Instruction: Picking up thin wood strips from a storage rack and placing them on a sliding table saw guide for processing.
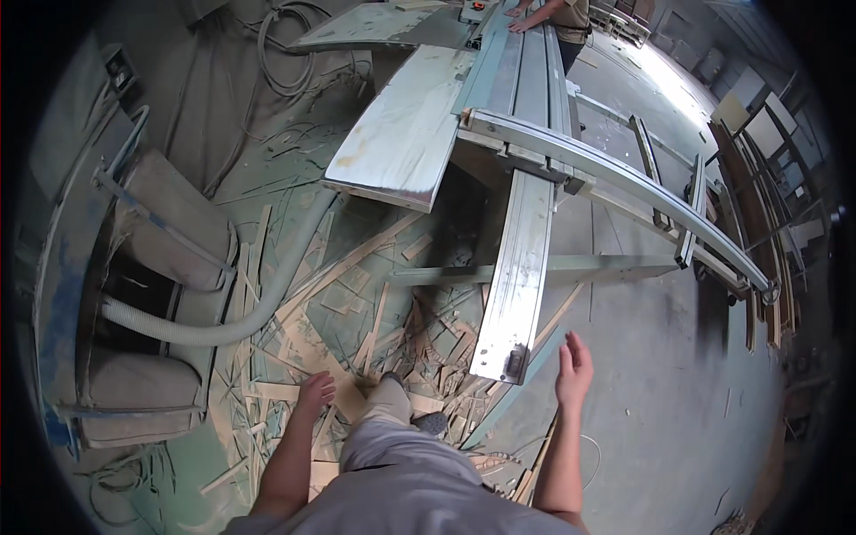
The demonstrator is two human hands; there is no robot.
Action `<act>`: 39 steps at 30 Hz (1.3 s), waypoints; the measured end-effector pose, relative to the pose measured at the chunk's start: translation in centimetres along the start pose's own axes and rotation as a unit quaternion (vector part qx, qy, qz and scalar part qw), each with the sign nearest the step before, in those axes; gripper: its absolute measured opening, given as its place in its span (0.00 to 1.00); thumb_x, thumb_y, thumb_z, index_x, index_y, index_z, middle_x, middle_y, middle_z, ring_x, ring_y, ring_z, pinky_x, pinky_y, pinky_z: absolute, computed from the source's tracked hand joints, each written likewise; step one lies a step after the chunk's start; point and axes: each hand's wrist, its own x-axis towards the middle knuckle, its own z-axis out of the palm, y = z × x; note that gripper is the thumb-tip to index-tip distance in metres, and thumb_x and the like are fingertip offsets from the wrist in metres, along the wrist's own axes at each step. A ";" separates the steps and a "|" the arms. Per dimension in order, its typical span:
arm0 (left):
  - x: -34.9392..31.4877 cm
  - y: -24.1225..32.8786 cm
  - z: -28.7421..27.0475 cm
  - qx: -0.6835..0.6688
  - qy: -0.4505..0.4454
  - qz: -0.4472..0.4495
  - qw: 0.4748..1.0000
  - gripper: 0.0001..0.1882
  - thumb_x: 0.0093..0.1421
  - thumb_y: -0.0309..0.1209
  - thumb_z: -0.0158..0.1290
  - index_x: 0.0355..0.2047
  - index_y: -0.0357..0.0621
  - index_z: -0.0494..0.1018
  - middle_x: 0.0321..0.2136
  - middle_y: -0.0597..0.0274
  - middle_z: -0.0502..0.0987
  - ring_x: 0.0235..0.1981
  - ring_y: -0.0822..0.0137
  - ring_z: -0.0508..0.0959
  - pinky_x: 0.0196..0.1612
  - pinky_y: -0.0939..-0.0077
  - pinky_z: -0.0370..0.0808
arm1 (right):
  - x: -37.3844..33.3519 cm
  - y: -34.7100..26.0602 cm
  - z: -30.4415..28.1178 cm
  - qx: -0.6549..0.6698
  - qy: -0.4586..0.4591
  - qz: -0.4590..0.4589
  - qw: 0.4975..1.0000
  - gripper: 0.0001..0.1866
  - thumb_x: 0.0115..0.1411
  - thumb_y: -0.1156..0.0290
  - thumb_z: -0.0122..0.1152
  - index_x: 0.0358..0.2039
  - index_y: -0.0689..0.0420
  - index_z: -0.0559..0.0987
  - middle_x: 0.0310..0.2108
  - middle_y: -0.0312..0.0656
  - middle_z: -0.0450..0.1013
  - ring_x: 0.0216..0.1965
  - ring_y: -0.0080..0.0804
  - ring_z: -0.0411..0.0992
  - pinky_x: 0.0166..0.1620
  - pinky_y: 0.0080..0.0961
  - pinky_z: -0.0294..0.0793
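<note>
My left hand hangs over scattered wood offcuts on the floor, its fingers loosely stretched and nothing in them. Out to the right, my right hand is raised with fingers extended, also holding nothing. It is nearest to the lower end of a metal sliding rail but looks apart from it. Ahead stands a sliding table saw with a worn pale tabletop. A long aluminium fence runs across it to the right.
Offcuts lie around my feet. A ribbed hose curves from the dusty dust-collector bags at the left. Across the saw, another person's hands rest on the table. Boards lean in a rack at the right.
</note>
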 end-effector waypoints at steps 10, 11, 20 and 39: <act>5.8 10.5 9.5 0.091 -0.173 0.014 0.981 0.20 0.60 0.37 0.46 0.50 0.42 0.65 0.44 0.56 0.72 0.41 0.64 0.73 0.44 0.72 0.70 | -1.0 1.7 5.0 -0.103 -0.006 0.049 0.993 0.14 0.55 0.70 0.55 0.40 0.64 0.75 0.37 0.48 0.73 0.42 0.38 0.71 0.45 0.27 0.67; 6.9 12.5 10.8 0.085 -0.196 0.029 0.976 0.20 0.61 0.37 0.46 0.51 0.41 0.64 0.45 0.55 0.71 0.42 0.62 0.73 0.46 0.71 0.69 | 0.3 0.1 6.3 -0.090 -0.016 0.059 0.994 0.14 0.54 0.70 0.55 0.39 0.64 0.75 0.37 0.48 0.73 0.41 0.39 0.71 0.45 0.28 0.67; 16.2 28.3 20.8 0.061 -0.332 0.048 0.940 0.19 0.62 0.35 0.43 0.50 0.39 0.64 0.47 0.53 0.71 0.46 0.62 0.73 0.50 0.71 0.68 | 20.4 -13.1 25.0 -0.153 -0.113 -0.141 0.972 0.15 0.52 0.67 0.60 0.38 0.62 0.75 0.38 0.49 0.73 0.41 0.45 0.71 0.43 0.29 0.70; 26.1 37.8 27.0 0.097 -0.426 -0.008 0.899 0.19 0.63 0.34 0.42 0.52 0.37 0.64 0.47 0.52 0.70 0.46 0.63 0.72 0.51 0.71 0.68 | 45.0 -12.5 44.4 -0.484 -0.259 -0.107 0.829 0.29 0.57 0.43 0.39 0.47 0.50 0.74 0.56 0.38 0.62 0.50 0.41 0.67 0.50 0.33 0.68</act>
